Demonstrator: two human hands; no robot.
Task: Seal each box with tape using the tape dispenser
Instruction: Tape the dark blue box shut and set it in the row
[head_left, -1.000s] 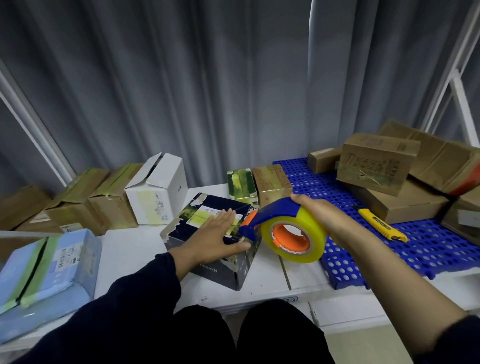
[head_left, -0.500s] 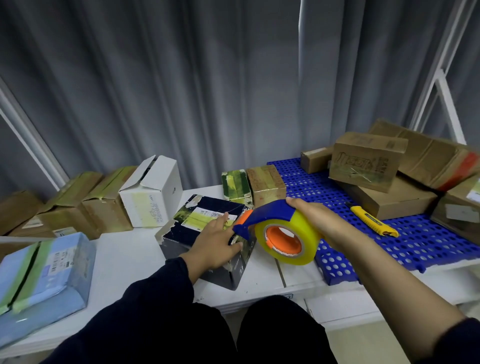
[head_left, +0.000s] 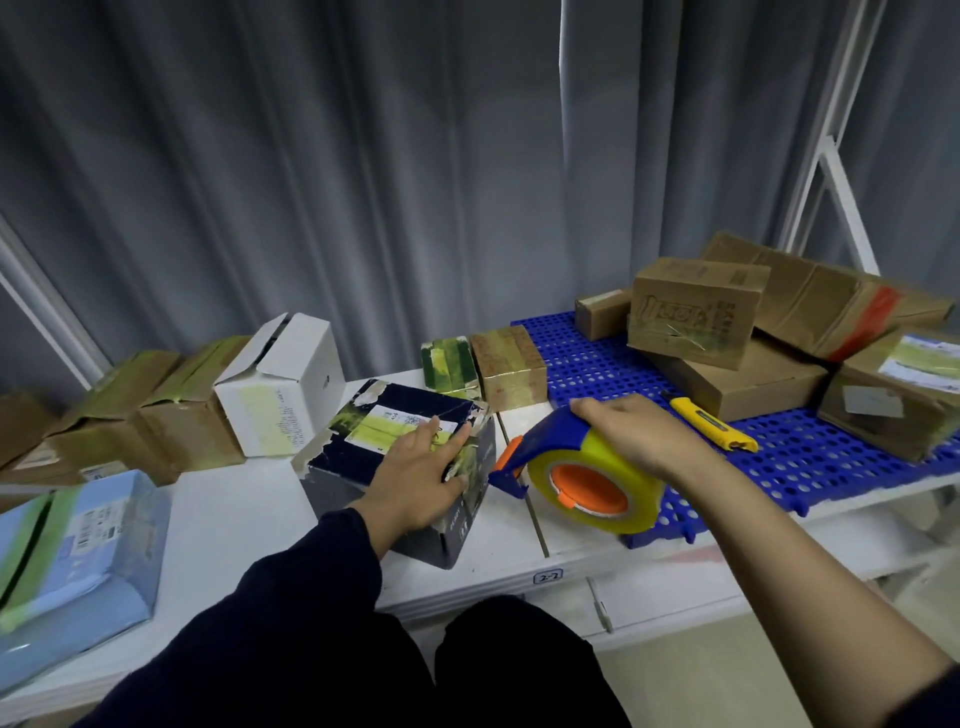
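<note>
The dark box (head_left: 363, 447) sits mid-counter (head_left: 234, 519). Your left hand (head_left: 415, 483) lies flat on its top, fingers straight, and has now slid to the 3 o'clock edge. Your right hand (head_left: 639, 431) grips the tape dispenser (head_left: 597, 467), which has dropped beside that edge. The strip has probably gone over the corner, so cutting it likely comes next.
</note>
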